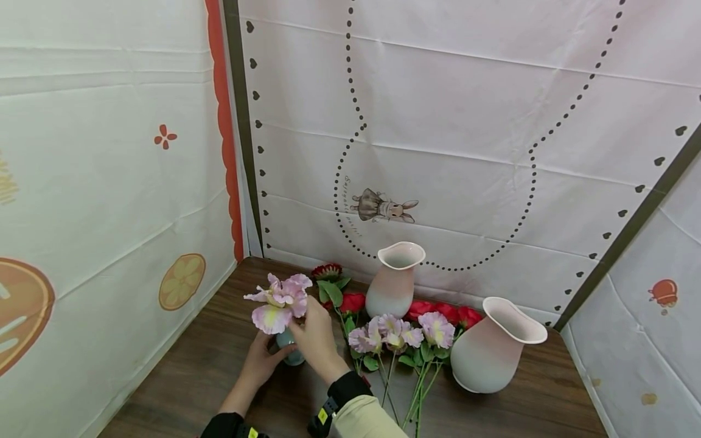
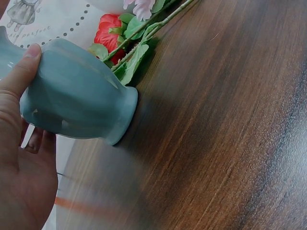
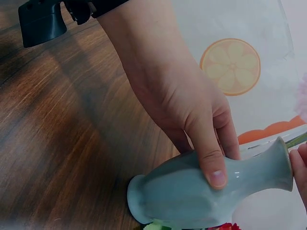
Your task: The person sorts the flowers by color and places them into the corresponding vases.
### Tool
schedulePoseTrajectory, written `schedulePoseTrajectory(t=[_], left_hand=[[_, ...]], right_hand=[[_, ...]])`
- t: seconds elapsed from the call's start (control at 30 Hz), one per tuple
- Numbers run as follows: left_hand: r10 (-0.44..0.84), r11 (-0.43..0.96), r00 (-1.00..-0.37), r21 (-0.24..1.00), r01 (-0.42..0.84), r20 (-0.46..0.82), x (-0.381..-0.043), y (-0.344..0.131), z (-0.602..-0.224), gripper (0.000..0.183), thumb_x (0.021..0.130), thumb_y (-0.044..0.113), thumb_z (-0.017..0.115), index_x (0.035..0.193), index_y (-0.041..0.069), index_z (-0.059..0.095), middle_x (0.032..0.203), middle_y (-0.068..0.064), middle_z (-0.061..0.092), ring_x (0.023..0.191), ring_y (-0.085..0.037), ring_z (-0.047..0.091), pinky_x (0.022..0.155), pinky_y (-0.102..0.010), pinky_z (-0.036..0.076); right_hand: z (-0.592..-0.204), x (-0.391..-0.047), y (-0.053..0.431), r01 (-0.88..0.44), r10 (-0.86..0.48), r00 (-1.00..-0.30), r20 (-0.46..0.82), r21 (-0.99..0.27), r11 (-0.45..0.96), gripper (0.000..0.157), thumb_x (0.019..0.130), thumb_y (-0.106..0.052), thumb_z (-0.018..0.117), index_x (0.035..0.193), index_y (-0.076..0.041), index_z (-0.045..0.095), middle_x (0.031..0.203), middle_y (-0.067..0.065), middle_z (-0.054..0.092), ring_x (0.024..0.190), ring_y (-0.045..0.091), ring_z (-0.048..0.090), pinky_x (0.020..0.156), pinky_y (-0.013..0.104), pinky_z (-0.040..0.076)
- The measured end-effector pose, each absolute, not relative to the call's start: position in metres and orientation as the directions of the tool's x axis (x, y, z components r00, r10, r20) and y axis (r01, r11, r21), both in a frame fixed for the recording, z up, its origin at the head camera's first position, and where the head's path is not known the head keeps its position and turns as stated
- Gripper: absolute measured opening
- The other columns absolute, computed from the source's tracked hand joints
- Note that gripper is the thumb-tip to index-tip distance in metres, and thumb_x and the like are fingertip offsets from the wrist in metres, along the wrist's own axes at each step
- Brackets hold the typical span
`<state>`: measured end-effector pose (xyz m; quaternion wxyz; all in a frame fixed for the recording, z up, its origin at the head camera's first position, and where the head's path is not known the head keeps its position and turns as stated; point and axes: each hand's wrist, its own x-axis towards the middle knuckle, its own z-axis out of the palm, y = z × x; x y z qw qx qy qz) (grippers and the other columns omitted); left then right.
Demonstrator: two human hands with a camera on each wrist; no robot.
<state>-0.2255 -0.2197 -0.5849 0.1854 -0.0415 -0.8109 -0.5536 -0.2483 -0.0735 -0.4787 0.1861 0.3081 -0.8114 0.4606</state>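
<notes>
A small blue-green vase (image 2: 76,96) stands on the wooden table. My left hand (image 1: 258,360) grips it round the body, its thumb lying along the side in the left wrist view. Directly above the vase mouth is a pale purple iris (image 1: 278,302) with a yellow patch on its lower petal. My right hand (image 1: 319,337) pinches the iris just under the bloom, fingertips right at the vase's rim. In the right wrist view the green stem (image 3: 296,139) runs into the vase mouth; the rest of it is hidden inside.
Right of my hands lie more purple irises (image 1: 394,334) with long green stems, beside red flowers (image 1: 353,302). A tall pink-and-white vase (image 1: 391,289) stands behind them and a wider one (image 1: 487,359) to the right. Printed cloth walls (image 1: 438,121) enclose the table (image 1: 219,328).
</notes>
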Motion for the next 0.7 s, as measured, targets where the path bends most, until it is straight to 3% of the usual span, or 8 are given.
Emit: schedulePoseTrajectory(t=[0.23,0.37,0.47,0.57,0.7], left_hand=[[-0.145,0.382,-0.931,0.887,0.26,0.336,-0.226,-0.219,-0.585,0.063,0.081,0.02,0.075,0.135,0.007,0.046,0.14,-0.015,0.042,0.13,-0.031,0.037,0.104,-0.055,0.033],[-0.146,0.403,-0.921,0.872,0.279,0.362,-0.225,-0.217,-0.584,0.062,0.081,0.016,0.074,0.135,0.003,0.048,0.14,-0.013,0.041,0.128,-0.02,0.039,0.102,-0.052,0.037],[-0.146,0.442,-0.912,0.85,0.287,0.384,-0.227,-0.216,-0.586,0.061,0.08,0.013,0.075,0.133,-0.002,0.049,0.141,-0.016,0.04,0.127,-0.019,0.04,0.099,-0.051,0.04],[-0.145,0.464,-0.905,0.835,0.295,0.4,-0.229,-0.216,-0.588,0.059,0.079,0.012,0.075,0.131,-0.004,0.051,0.14,-0.016,0.041,0.125,-0.018,0.042,0.097,-0.05,0.042],[-0.145,0.444,-0.912,0.849,0.287,0.384,-0.228,-0.217,-0.585,0.06,0.08,0.015,0.075,0.13,-0.006,0.05,0.137,-0.016,0.042,0.125,-0.027,0.042,0.099,-0.052,0.04]], right_hand=[[-0.477,-0.248,-0.067,-0.694,-0.37,-0.714,0.594,-0.528,0.491,0.024,0.087,-0.018,0.067,0.111,-0.015,0.061,0.097,-0.005,0.058,0.083,0.003,0.057,0.066,0.011,0.045],[-0.478,-0.247,-0.062,-0.747,-0.446,-0.635,0.63,-0.355,0.561,0.016,0.088,-0.021,0.065,0.104,-0.015,0.065,0.101,-0.004,0.06,0.089,0.006,0.057,0.072,0.015,0.047],[-0.48,-0.247,-0.057,-0.764,-0.476,-0.582,0.659,-0.243,0.597,0.012,0.089,-0.023,0.064,0.099,-0.017,0.068,0.101,-0.005,0.062,0.094,0.008,0.057,0.076,0.019,0.049],[-0.482,-0.248,-0.051,-0.774,-0.471,-0.551,0.688,-0.212,0.596,0.011,0.088,-0.021,0.066,0.098,-0.018,0.069,0.103,-0.004,0.062,0.096,0.01,0.057,0.079,0.022,0.049],[-0.485,-0.25,-0.041,-0.79,-0.455,-0.541,0.708,-0.241,0.564,0.01,0.087,-0.016,0.067,0.096,-0.016,0.069,0.097,-0.002,0.06,0.088,0.01,0.056,0.073,0.021,0.048]])
